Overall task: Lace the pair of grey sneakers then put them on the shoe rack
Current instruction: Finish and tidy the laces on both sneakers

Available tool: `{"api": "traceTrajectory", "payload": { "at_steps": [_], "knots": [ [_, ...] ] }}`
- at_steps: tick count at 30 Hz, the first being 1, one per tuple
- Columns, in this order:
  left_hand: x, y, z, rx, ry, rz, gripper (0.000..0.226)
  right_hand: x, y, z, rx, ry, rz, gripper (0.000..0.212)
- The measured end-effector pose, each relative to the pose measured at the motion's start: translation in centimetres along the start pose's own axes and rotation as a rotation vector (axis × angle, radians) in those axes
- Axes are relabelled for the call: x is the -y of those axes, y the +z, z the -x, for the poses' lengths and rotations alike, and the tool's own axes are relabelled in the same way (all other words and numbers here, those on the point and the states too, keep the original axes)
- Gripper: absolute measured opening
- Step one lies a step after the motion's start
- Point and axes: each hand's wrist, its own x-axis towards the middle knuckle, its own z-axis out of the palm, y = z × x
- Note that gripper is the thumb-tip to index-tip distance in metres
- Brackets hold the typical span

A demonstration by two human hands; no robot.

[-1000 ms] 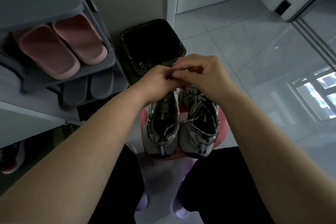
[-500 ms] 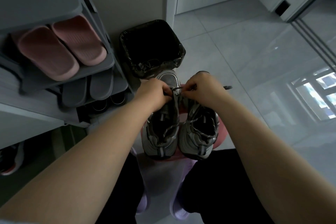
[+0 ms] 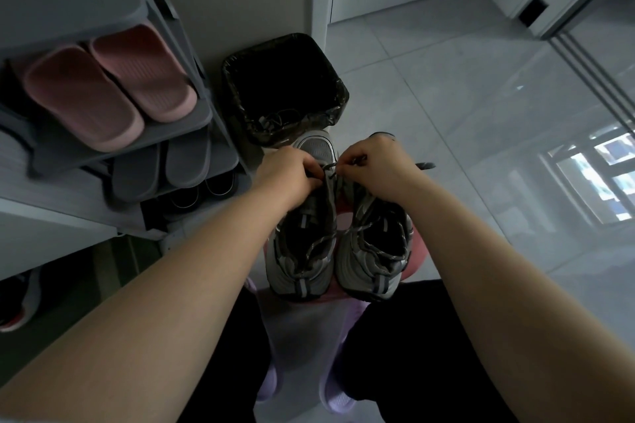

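While both hands work over the front of the left sneaker, the left hand is curled, its fingertips pinching a grey lace just above the shoe's tongue. The right hand is curled as well, thumb and forefinger clamped on the same lace a little to the right, so that a short stretch of it runs taut between the two hands. A loose lace end sticks out past the right wrist. How the hidden fingers of either hand lie cannot be told. The right sneaker stands touching the left one, both upright with heels towards the person and toes away, on a pink stool between the knees. Slack lace loops across both shoe openings. Any mark or writing on the sneakers is too dim to read. To the left stands the grey shoe rack, with pink slippers on an upper shelf and grey slippers on the shelf below. A bin lined with a black bag sits just beyond the sneakers' toes, on the pale tiled floor.
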Motion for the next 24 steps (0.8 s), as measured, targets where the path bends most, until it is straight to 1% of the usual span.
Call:
{"api": "traceTrajectory", "payload": {
  "at_steps": [2,5,8,13,14,16,18,19,21,22,24],
  "knots": [
    [-0.1,-0.1,0.2,0.005,-0.005,0.039,0.010,0.0,0.1,-0.1,0.000,0.017,-0.008,0.012],
    [-0.4,-0.3,0.5,0.025,-0.032,0.160,0.012,0.0,0.3,-0.1,-0.016,0.052,-0.006,0.012],
    [-0.5,-0.3,0.5,0.018,-0.048,0.199,0.014,0.3,0.5,0.0,-0.032,0.077,0.010,0.014],
    [-0.4,0.2,0.5,-0.023,-0.047,0.173,0.010,0.7,1.0,0.1,0.021,0.087,0.052,0.014],
    [-0.5,0.3,0.5,-0.052,-0.045,0.133,0.011,0.6,1.1,0.1,0.015,0.084,0.043,0.014],
    [-0.8,0.5,0.6,-0.116,-0.039,-0.033,0.014,0.7,1.1,0.2,-0.021,0.076,0.005,0.016],
    [-1.2,0.5,0.6,-0.132,-0.026,-0.174,0.018,0.9,1.2,0.1,-0.092,0.071,0.018,0.028],
    [-1.3,0.5,0.6,-0.116,-0.022,-0.206,0.020,1.0,1.2,0.1,-0.121,0.064,0.067,0.039],
    [-1.3,0.4,0.4,-0.055,-0.020,-0.225,0.026,1.5,1.3,0.1,-0.105,0.026,0.174,0.062],
    [-1.2,0.2,0.3,-0.025,-0.021,-0.217,0.027,1.6,1.5,0.1,-0.072,0.008,0.209,0.068],
    [-1.1,-0.1,0.3,-0.006,-0.025,-0.162,0.024,1.6,1.6,-0.1,0.005,0.049,0.240,0.066]
  ]
}}
